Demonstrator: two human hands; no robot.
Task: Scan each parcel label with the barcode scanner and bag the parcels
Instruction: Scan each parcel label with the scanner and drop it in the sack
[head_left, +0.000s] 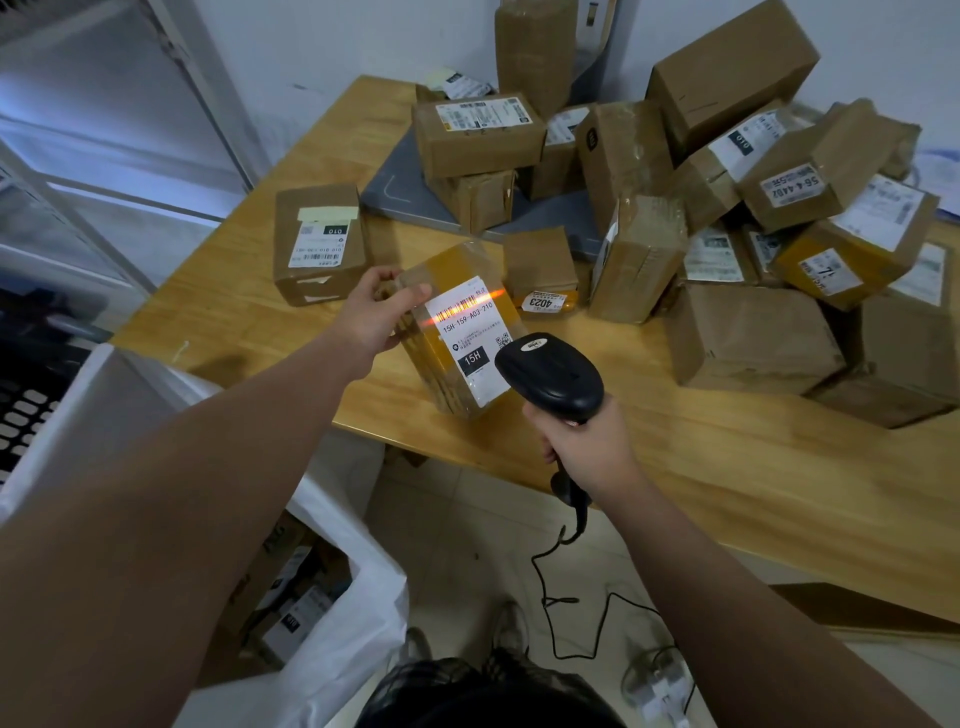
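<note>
- We are gripping the taped parcel (434, 364) with our left hand (376, 312), thumb and fingers curled round its upper left edge, tilting it over the table's (260, 322) near edge.
- Our right hand (587, 447) is clenching the handle of the barcode scanner (550, 376), whose red line is crossing the label (470, 332).
- We are judging the parcel light and stiff, its glossy tape probably slippery, so we are holding it by the edges, clear of the label.
- The white bag (353, 597) is gaping below the table's left corner.
</note>
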